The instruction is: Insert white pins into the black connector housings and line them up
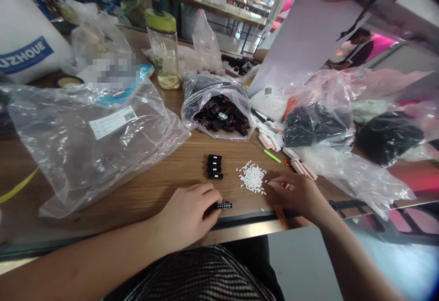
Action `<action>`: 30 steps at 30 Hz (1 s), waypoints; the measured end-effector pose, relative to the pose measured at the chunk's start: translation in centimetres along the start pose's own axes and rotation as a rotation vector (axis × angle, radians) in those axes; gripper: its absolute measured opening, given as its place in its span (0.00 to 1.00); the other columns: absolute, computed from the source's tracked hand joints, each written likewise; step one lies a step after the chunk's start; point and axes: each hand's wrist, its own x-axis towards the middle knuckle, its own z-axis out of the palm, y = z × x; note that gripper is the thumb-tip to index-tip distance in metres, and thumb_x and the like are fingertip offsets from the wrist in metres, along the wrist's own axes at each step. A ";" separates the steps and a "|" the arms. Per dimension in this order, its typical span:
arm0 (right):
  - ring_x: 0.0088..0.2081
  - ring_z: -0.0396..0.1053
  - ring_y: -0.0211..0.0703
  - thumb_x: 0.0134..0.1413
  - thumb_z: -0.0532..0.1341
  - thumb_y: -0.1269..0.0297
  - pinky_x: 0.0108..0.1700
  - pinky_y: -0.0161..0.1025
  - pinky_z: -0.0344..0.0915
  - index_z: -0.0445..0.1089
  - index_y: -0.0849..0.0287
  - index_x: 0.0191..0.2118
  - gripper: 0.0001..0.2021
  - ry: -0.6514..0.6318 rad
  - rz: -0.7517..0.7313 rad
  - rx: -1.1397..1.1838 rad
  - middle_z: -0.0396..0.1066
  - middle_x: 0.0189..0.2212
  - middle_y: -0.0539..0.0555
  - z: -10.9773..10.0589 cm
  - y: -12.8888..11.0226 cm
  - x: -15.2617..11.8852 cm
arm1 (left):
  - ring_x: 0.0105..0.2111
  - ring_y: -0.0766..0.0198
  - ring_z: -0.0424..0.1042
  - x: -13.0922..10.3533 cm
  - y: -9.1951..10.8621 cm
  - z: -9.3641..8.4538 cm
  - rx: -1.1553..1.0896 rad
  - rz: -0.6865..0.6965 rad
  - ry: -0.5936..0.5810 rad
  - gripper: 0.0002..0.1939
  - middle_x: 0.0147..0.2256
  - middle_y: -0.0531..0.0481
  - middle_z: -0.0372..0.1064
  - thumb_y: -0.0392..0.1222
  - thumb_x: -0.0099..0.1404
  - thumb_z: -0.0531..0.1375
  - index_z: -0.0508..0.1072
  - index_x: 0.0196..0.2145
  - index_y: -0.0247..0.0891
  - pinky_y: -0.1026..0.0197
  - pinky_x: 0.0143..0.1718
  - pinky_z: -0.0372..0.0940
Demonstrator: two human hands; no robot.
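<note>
My left hand (194, 212) grips a black connector housing (224, 205) between thumb and fingers near the table's front edge; its face with rows of small square holes shows. My right hand (295, 193) is at the right side of a pile of small white plugs (253, 177). Its thumb and fingertips are drawn together in a pinch, and what they hold, if anything, is too small to make out. Beyond my left hand, several black connectors (215, 167) with white dots lie in a short column. A single white plug (262, 209) lies near the front edge.
An open plastic bag of black connectors (221, 118) stands behind the pile. At left spreads a large clear bag (113, 154), with a green-lidded bottle (163, 49) behind it. White and orange pieces (303, 169), a green stick (272, 156) and more bags (317, 120) lie right.
</note>
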 end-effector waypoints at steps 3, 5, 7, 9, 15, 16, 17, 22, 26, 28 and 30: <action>0.30 0.73 0.45 0.60 0.59 0.55 0.37 0.43 0.67 0.78 0.53 0.32 0.13 0.090 -0.039 -0.110 0.78 0.30 0.52 1.0 0.0 -0.5 | 0.36 0.57 0.74 -0.1 0.0 0.1 -0.005 -0.007 0.000 0.04 0.36 0.50 0.72 0.36 0.65 0.58 0.71 0.38 0.40 0.53 0.37 0.69; 0.33 0.74 0.46 0.61 0.58 0.58 0.42 0.45 0.66 0.78 0.54 0.33 0.13 0.149 -0.106 -0.166 0.77 0.31 0.54 1.3 -0.1 -0.8 | 0.36 0.57 0.74 -0.1 0.0 0.1 -0.007 -0.013 -0.001 0.04 0.37 0.50 0.72 0.36 0.66 0.59 0.71 0.39 0.41 0.53 0.37 0.69; 0.35 0.74 0.47 0.62 0.56 0.60 0.43 0.46 0.66 0.79 0.55 0.35 0.14 0.176 -0.148 -0.192 0.77 0.33 0.55 1.3 -0.1 -0.8 | 0.35 0.58 0.73 -0.1 0.0 0.1 -0.007 -0.018 -0.002 0.03 0.36 0.50 0.72 0.36 0.65 0.59 0.71 0.38 0.40 0.54 0.36 0.68; 0.37 0.74 0.48 0.61 0.55 0.61 0.43 0.46 0.66 0.79 0.55 0.37 0.14 0.177 -0.154 -0.191 0.77 0.34 0.56 1.0 0.0 -0.8 | 0.34 0.58 0.73 -0.1 0.0 0.1 -0.011 -0.019 -0.004 0.03 0.36 0.51 0.72 0.36 0.65 0.59 0.71 0.38 0.40 0.54 0.35 0.68; 0.42 0.75 0.48 0.62 0.57 0.58 0.47 0.47 0.69 0.79 0.54 0.40 0.13 0.140 -0.096 -0.077 0.78 0.42 0.55 0.8 0.9 -0.7 | 0.34 0.59 0.72 -0.1 0.0 0.1 -0.002 -0.015 -0.006 0.03 0.35 0.51 0.72 0.37 0.66 0.59 0.71 0.38 0.40 0.56 0.34 0.67; 0.42 0.75 0.49 0.62 0.57 0.57 0.48 0.48 0.69 0.79 0.54 0.40 0.13 0.131 -0.102 -0.051 0.78 0.42 0.55 0.9 1.1 -0.6 | 0.33 0.60 0.72 -0.1 0.0 0.1 0.000 -0.012 -0.003 0.03 0.35 0.51 0.71 0.37 0.66 0.59 0.72 0.37 0.40 0.57 0.34 0.67; 0.43 0.75 0.49 0.62 0.57 0.57 0.48 0.48 0.69 0.79 0.54 0.40 0.13 0.124 -0.112 -0.025 0.78 0.43 0.56 0.9 1.2 -0.5 | 0.33 0.60 0.72 0.0 0.0 0.1 0.000 -0.011 0.000 0.03 0.35 0.51 0.71 0.37 0.66 0.59 0.72 0.37 0.40 0.57 0.33 0.67; 0.38 0.74 0.47 0.63 0.57 0.57 0.44 0.45 0.69 0.78 0.54 0.37 0.13 0.074 -0.150 0.023 0.77 0.38 0.55 0.7 1.4 -0.1 | 0.33 0.60 0.72 0.1 0.1 -0.1 -0.021 -0.017 0.001 0.03 0.35 0.51 0.72 0.36 0.65 0.59 0.72 0.37 0.40 0.56 0.34 0.67; 0.35 0.73 0.46 0.62 0.57 0.57 0.40 0.43 0.68 0.76 0.56 0.33 0.13 0.058 -0.130 -0.049 0.77 0.33 0.54 0.4 1.3 0.1 | 0.33 0.60 0.72 0.0 0.1 -0.1 -0.033 -0.022 -0.002 0.04 0.35 0.51 0.72 0.36 0.65 0.59 0.72 0.38 0.40 0.56 0.34 0.67; 0.32 0.72 0.44 0.60 0.58 0.58 0.37 0.42 0.67 0.75 0.55 0.31 0.12 0.041 -0.070 -0.053 0.76 0.31 0.53 0.3 1.2 0.2 | 0.33 0.60 0.72 0.0 0.0 0.0 -0.036 -0.029 -0.008 0.03 0.36 0.51 0.72 0.36 0.65 0.59 0.72 0.38 0.40 0.56 0.34 0.67; 0.28 0.70 0.43 0.59 0.59 0.58 0.32 0.41 0.65 0.74 0.55 0.30 0.11 0.031 -0.002 -0.027 0.75 0.29 0.51 0.2 0.7 0.2 | 0.33 0.60 0.72 0.0 0.0 0.0 -0.042 -0.036 -0.018 0.03 0.36 0.51 0.72 0.36 0.66 0.59 0.72 0.38 0.40 0.56 0.34 0.67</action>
